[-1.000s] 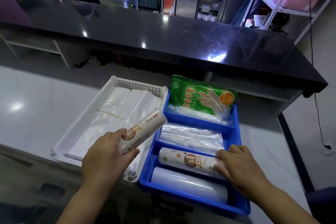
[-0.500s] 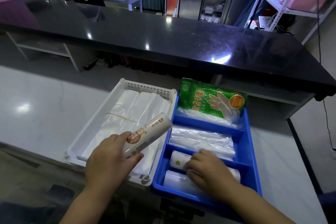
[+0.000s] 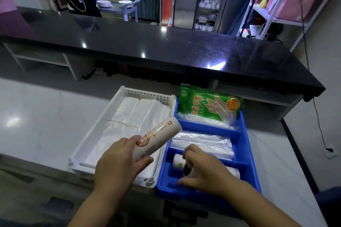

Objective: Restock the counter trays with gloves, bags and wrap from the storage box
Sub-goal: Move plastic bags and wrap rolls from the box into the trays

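Left hand (image 3: 118,164) clamps a wrap roll (image 3: 156,137); right hand (image 3: 204,173) curls loosely over a roll in the blue tray (image 3: 247,155)

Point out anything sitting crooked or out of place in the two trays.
The green glove packet leans over the blue tray's back rim rather than lying flat. Otherwise, bags lie flat in the white tray.
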A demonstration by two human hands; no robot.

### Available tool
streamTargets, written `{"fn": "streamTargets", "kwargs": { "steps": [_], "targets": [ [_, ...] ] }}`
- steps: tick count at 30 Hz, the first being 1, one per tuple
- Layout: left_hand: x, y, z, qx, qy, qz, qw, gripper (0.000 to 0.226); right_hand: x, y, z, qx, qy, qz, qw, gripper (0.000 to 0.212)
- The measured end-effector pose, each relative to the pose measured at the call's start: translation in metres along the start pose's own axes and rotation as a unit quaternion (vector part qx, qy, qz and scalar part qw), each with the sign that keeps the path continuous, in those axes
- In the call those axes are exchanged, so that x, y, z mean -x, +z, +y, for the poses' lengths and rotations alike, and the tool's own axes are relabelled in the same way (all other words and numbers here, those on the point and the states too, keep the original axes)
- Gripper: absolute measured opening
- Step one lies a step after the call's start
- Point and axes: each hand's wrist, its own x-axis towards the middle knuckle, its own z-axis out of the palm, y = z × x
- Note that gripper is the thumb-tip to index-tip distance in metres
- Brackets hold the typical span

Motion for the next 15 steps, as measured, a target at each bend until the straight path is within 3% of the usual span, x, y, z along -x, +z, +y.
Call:
{"fn": "streamTargets", "kwargs": {
  "steps": [3, 5, 7, 9, 11, 15],
  "targets": [
    [-0.002, 0.004, 0.012, 0.022, 0.018, -0.008, 1.0, 0.061, 0.027, -0.019, 0.006, -0.108, 0.064, 0.159, 0.979, 0.045],
    [-0.003, 0.008, 0.023, 0.033, 0.038, -0.015, 0.999, 0.058, 0.046, -0.028, 0.015, -0.142, 0.098, 0.299, 0.938, 0.052],
    [-0.004, 0.013, 0.035, 0.039, 0.064, -0.026, 0.997, 0.053, 0.064, -0.034, 0.023, -0.2, 0.134, 0.391, 0.888, 0.059],
    [-0.004, 0.018, 0.049, 0.025, 0.099, -0.041, 0.994, 0.049, 0.08, -0.033, 0.031, -0.24, 0.157, 0.413, 0.864, 0.068],
    [-0.004, 0.023, 0.063, 0.009, 0.133, -0.046, 0.99, 0.045, 0.091, -0.027, 0.037, -0.245, 0.195, 0.377, 0.871, 0.076],
    [-0.003, 0.039, 0.084, -0.024, 0.189, -0.077, 0.979, 0.045, 0.103, -0.023, 0.041, -0.256, 0.223, 0.345, 0.875, 0.06]
  ]
}}
